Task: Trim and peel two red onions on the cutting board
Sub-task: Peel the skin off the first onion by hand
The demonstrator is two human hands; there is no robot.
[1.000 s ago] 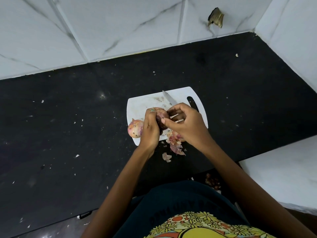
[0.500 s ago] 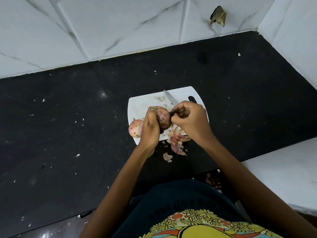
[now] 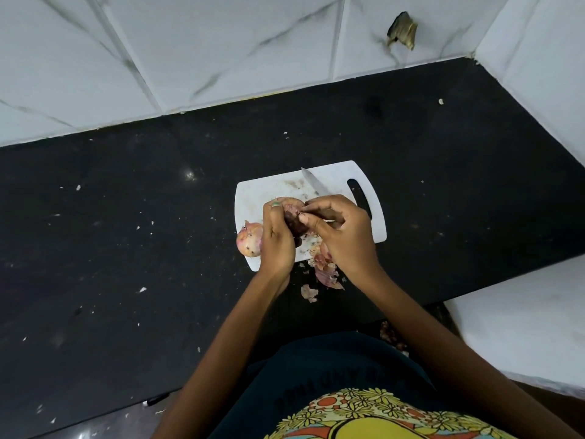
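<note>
A white cutting board (image 3: 262,191) lies on a black counter (image 3: 126,232). Above it, the left hand (image 3: 277,239) grips a partly peeled red onion (image 3: 292,213); the right hand (image 3: 343,236) pinches its skin while holding a knife (image 3: 313,184). A second, unpeeled onion (image 3: 250,239) sits at the board's left edge, with peels (image 3: 326,267) nearby.

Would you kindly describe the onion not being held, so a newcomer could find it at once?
On the black counter lies a white cutting board. The loose onion sits at its near-left edge, beside the left hand; unlike the held onion, it keeps its pale pink skin.
</note>
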